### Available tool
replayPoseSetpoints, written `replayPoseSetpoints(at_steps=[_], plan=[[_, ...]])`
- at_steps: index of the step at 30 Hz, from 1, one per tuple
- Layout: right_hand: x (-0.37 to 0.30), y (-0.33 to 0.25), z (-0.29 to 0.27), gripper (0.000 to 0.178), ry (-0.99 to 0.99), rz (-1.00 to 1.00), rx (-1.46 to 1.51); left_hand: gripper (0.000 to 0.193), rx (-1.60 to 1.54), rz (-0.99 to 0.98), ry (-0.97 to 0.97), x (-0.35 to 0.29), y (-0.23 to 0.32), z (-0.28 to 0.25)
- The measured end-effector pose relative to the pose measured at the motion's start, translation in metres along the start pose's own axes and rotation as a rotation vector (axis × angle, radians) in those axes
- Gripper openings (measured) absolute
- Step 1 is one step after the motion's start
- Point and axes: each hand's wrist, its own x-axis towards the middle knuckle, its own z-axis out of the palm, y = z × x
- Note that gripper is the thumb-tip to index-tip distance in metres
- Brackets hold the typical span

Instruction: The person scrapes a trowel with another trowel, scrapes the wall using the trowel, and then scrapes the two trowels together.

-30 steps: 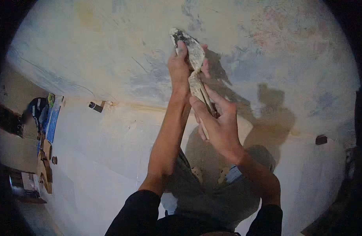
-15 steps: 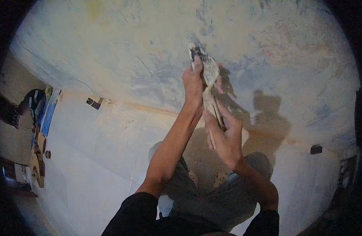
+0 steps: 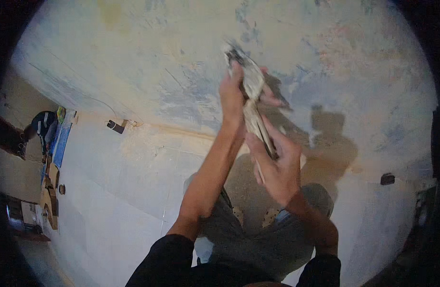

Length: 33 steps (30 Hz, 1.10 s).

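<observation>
In front of the wall my two hands are on a putty knife [image 3: 253,85] caked with whitish putty, its far end dark and blurred. My left hand [image 3: 231,98] is closed around the upper, broad part, the thumb laid along it and fingertips showing at its right side. Lower down and to the right, my right hand [image 3: 281,168] is wrapped around the putty-smeared handle part [image 3: 253,122]. Whether this is one tool or two laid together, I cannot tell. The tool tilts up and to the left.
A patchy wall [image 3: 181,43] with grey and pink smears fills the upper part. Pale sheeting [image 3: 110,191] covers the floor. A black socket box [image 3: 115,126] on a wire lies at the wall's foot, another dark box [image 3: 387,179] at right. Tools and boards [image 3: 50,186] line the left.
My left hand and the tool's far end have shifted slightly up and left, blurring. My right hand has moved a little to the right, still around the handle.
</observation>
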Motion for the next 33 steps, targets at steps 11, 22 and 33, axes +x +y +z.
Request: replayPoseSetpoints(at_steps=[11,22,33], plan=[[-0.006,0.002,-0.002,0.050,-0.036,0.129,0.058,0.053,0.051,-0.028,0.051,-0.011,-0.013,0.002],[0.000,0.046,0.021,0.047,0.082,-0.004,0.247,0.047,0.266,0.080,0.036,0.008,-0.009,-0.010],[0.003,0.031,0.028,0.046,0.098,0.090,0.348,0.037,0.231,0.014,-0.053,0.007,0.008,-0.004]])
